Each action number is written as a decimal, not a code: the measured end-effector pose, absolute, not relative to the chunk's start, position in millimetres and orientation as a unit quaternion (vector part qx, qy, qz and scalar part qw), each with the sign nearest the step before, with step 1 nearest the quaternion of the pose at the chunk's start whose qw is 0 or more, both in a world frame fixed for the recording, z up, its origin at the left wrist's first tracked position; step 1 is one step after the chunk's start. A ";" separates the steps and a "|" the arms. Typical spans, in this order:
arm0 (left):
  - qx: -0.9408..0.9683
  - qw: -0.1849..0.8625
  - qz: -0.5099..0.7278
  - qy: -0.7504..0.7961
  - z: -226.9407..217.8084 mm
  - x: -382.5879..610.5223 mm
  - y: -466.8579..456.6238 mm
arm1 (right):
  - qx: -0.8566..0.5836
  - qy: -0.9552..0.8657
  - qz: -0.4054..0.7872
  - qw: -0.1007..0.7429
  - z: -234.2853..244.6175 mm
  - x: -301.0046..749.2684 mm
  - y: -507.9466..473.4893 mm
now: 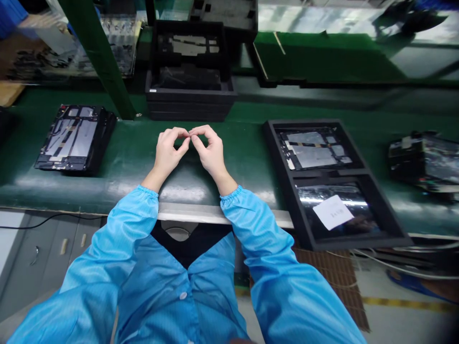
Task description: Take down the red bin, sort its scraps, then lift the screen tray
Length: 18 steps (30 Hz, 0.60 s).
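Note:
Over the green bench top (193, 184), my left hand (169, 152) and my right hand (211, 152) meet at their fingertips. Thumb and forefinger of each are pinched together, forming two rings side by side. Anything between the fingertips is too small or hidden to make out. Behind my hands stands a stack of black foam trays (190, 102). A stack of tablet-like device bodies (70, 136) with exposed inner parts lies to the left. On the right, a black two-compartment tray (285, 184) holds an opened device (315, 150) and a dark glossy panel (366, 224) with a white paper label (333, 212).
A green post (103, 67) rises from the bench behind the left stack. More devices (426, 162) are piled at the far right. A green board (322, 57) lies at the back. The black tray overhangs the bench's front edge. Grey drawers (53, 258) sit below on the left.

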<state>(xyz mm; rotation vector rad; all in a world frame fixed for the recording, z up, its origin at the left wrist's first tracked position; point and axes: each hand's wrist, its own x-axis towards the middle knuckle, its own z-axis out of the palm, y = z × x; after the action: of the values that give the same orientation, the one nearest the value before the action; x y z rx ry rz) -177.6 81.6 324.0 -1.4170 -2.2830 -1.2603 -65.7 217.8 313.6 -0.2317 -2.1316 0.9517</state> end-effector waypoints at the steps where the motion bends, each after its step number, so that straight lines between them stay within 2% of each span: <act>1: -0.472 0.090 -0.427 -0.766 323.4 -177.8 81.3 | -0.092 -0.839 0.373 0.386 313.5 -65.4 217.4; 18: -0.436 0.120 -0.413 -0.790 320.8 -177.5 80.4 | -0.079 -0.869 0.302 0.385 314.2 -62.2 213.8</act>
<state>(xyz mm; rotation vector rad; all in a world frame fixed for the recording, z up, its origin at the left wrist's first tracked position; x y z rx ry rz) -177.5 80.4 320.8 -1.2740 -2.3093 -1.2066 -62.2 213.8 314.2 -0.2017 -2.2128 0.7692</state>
